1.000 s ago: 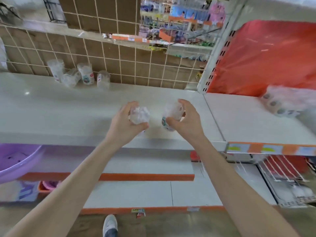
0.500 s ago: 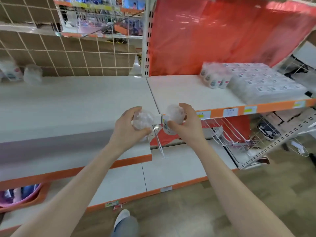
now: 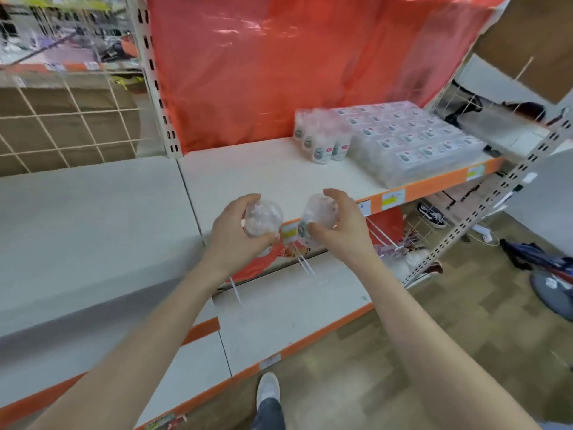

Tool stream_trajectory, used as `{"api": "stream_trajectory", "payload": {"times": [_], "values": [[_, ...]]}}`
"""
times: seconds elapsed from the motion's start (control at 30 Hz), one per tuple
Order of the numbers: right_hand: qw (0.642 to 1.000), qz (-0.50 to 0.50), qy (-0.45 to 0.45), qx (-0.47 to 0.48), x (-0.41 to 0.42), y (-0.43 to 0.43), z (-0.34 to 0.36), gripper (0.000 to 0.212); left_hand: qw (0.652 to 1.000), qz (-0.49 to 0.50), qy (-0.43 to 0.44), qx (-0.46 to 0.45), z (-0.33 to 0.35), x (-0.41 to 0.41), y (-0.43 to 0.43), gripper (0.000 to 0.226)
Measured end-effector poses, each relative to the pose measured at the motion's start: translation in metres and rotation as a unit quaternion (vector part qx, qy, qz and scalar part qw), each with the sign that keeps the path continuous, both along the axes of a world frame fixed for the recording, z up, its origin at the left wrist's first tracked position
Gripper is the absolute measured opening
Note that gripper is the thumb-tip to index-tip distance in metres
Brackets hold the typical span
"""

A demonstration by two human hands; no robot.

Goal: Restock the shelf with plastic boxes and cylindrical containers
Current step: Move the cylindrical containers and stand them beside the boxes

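Shop shelf (image 3: 263, 175), white with an orange edge, carried stocked containers (image 3: 322, 144) at far right. Left grip (image 3: 235, 234) clasped the left container (image 3: 263, 217), right grip (image 3: 341, 231) the right container (image 3: 319, 215), both above the shelf's near edge. Judged light, thin-walled, slick, crushable: hold the sidewalls gently.

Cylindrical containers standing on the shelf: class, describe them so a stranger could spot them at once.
Find the big red sheet; below it runs a white shelf with an orange edge. On it stand the cylindrical containers, upright and round, left of the low block of flat plastic boxes.
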State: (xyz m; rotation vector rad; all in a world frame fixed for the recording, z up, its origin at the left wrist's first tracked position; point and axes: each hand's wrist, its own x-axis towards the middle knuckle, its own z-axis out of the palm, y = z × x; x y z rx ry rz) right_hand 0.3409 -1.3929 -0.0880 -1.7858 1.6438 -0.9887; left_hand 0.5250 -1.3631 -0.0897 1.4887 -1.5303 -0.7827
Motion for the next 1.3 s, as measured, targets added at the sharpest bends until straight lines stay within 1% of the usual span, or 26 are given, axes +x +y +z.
{"api": "stream_trajectory", "payload": {"times": [0.13, 0.37, 0.63, 0.8, 0.9, 0.97, 1.07, 1.17, 1.3], "values": [[1.000, -0.006, 0.025, -0.008, -0.024, -0.049, 0.008, 0.063, 1.000, 0.000, 0.008, -0.005, -0.002, -0.025, -0.055, 0.065], [0.996, -0.013, 0.085, -0.007, -0.054, -0.128, 0.013, 0.060, 1.000, -0.002, -0.013, -0.007, -0.012, -0.051, -0.135, 0.068], [0.996, -0.015, 0.091, 0.019, -0.074, -0.168, 0.008, 0.065, 0.999, -0.001, -0.042, -0.002, -0.019, -0.069, -0.175, 0.067], [0.991, 0.016, 0.135, 0.012, -0.085, -0.186, 0.012, 0.064, 0.999, 0.017, -0.049, 0.007, -0.021, -0.072, -0.183, 0.068], [0.976, 0.031, 0.214, -0.023, -0.092, -0.199, 0.015, 0.065, 0.998, 0.022, -0.050, 0.015, -0.021, -0.071, -0.181, 0.072], [0.958, 0.031, 0.283, -0.046, -0.095, -0.209, 0.019, 0.063, 0.998, 0.026, -0.053, 0.012, -0.018, -0.072, -0.180, 0.074], [0.927, 0.038, 0.368, -0.059, -0.101, -0.222, 0.023, 0.062, 0.996, 0.044, -0.072, -0.003, -0.010, -0.076, -0.180, 0.069], [0.905, 0.048, 0.418, -0.063, -0.107, -0.234, 0.022, 0.064, 0.992, 0.070, -0.098, -0.023, -0.002, -0.082, -0.180, 0.063], [0.890, 0.057, 0.449, -0.056, -0.113, -0.246, 0.020, 0.063, 0.983, 0.101, -0.143, -0.049, 0.004, -0.090, -0.180, 0.053]]}}
